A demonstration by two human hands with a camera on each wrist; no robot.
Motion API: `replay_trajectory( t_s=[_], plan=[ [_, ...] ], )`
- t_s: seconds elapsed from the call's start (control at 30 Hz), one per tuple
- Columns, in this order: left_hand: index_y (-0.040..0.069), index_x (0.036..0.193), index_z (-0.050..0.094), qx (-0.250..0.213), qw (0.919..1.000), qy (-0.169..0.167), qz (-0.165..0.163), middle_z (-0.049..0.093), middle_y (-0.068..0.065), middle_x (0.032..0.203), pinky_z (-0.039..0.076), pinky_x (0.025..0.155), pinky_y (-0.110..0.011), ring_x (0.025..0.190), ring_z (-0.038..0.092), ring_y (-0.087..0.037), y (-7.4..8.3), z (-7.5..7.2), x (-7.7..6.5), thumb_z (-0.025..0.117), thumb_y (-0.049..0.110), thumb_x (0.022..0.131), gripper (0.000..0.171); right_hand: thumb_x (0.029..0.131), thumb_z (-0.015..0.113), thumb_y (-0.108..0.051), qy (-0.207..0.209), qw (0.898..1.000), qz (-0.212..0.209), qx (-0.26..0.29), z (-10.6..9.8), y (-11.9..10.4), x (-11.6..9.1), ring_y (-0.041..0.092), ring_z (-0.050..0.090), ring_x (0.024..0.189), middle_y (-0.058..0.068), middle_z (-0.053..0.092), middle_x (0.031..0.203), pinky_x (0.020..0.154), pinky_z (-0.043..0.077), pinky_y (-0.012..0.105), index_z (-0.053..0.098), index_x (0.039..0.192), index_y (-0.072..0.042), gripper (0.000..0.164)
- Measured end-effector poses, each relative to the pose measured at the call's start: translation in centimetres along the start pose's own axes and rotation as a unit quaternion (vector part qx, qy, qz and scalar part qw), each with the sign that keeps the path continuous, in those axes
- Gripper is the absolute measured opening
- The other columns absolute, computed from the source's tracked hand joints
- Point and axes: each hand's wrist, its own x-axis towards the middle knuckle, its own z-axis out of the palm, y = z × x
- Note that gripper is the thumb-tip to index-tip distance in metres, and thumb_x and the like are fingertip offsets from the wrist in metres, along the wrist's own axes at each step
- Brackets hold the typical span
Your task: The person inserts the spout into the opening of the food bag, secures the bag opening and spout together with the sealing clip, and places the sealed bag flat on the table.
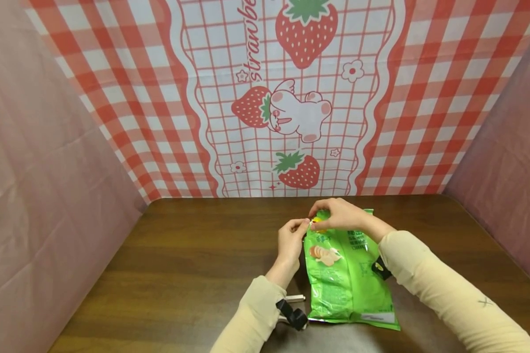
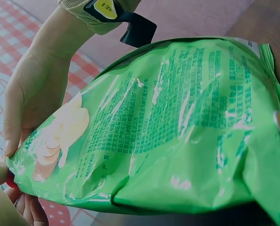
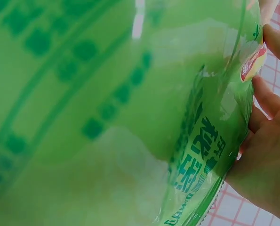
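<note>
A green bag of potato chips [image 1: 335, 279] lies on the table with its printed side up, its top edge away from me. My left hand [image 1: 289, 243] pinches its upper left corner between thumb and fingers. Just beside it, my right hand [image 1: 343, 215] reaches over the top of the bag and grips the film near the same corner. In the left wrist view the puffed chip bag [image 2: 177, 127] fills most of the picture, its corner between both hands. The right wrist view has the right hand [image 3: 271, 160] at the bag's edge, beside a red and yellow logo [image 3: 253, 62].
Brown wood-grain table [image 1: 181, 264] lies under the bag. A black wrist strap piece [image 1: 293, 315] and a pale bar [image 1: 296, 298] show by the left wrist. Behind stands a strawberry-print checked cloth [image 1: 291, 98]; pink curtains [image 1: 53, 171] hang at both sides.
</note>
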Motion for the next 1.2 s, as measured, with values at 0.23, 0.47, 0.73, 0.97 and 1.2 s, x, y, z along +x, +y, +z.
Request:
replay_trajectory(
  t_s=[0.23,0.47,0.73,0.97,1.2],
  plan=[
    [-0.003,0.093,0.067,-0.017,0.9998,0.006,-0.012,0.062,0.001,0.081,0.044,0.072,-0.024,0.074,0.053,-0.005,-0.07,0.11,-0.01,0.064,0.020,0.084,0.025,0.078,0.069,-0.036,-0.004,1.000,0.000,0.022,0.13,0.04,0.08,0.010,0.055,0.064,-0.001,0.064,0.098,0.062,0.042,0.029,0.062,0.101,-0.018,0.030],
    [-0.004,0.094,0.067,-0.024,0.9994,0.012,-0.022,0.063,-0.001,0.083,0.043,0.069,-0.022,0.073,0.053,-0.006,-0.14,0.24,0.05,0.065,0.021,0.083,0.027,0.077,0.070,-0.034,0.011,1.000,-0.005,0.006,0.37,-0.09,0.03,0.009,0.052,0.064,-0.002,0.064,0.097,0.062,0.041,0.029,0.061,0.100,-0.017,0.030],
    [-0.008,0.094,0.065,-0.039,0.9988,-0.002,-0.028,0.058,0.004,0.072,0.042,0.067,-0.022,0.069,0.051,-0.008,0.03,-0.07,0.03,0.061,0.019,0.086,0.029,0.076,0.070,-0.034,0.019,1.000,-0.006,-0.011,0.34,-0.14,0.01,0.009,0.051,0.064,0.000,0.064,0.101,0.064,0.041,0.030,0.061,0.100,-0.018,0.030],
    [-0.012,0.096,0.063,-0.060,0.9977,0.003,-0.031,0.056,0.004,0.070,0.043,0.067,-0.025,0.066,0.050,-0.007,0.04,-0.12,-0.02,0.057,0.013,0.088,0.027,0.076,0.070,-0.037,0.013,1.000,-0.005,-0.024,0.36,0.05,0.18,0.010,0.054,0.073,0.001,0.064,0.104,0.070,0.043,0.034,0.061,0.102,-0.016,0.034],
    [-0.013,0.094,0.064,-0.063,0.9976,0.011,-0.028,0.061,-0.008,0.079,0.043,0.069,-0.027,0.072,0.053,-0.013,-0.23,-0.13,0.02,0.057,0.013,0.088,0.027,0.077,0.068,-0.034,-0.008,1.000,-0.011,-0.017,-0.07,0.00,0.07,0.023,0.056,0.103,0.004,0.062,0.111,0.086,0.043,0.045,0.060,0.107,-0.014,0.037]
  ],
)
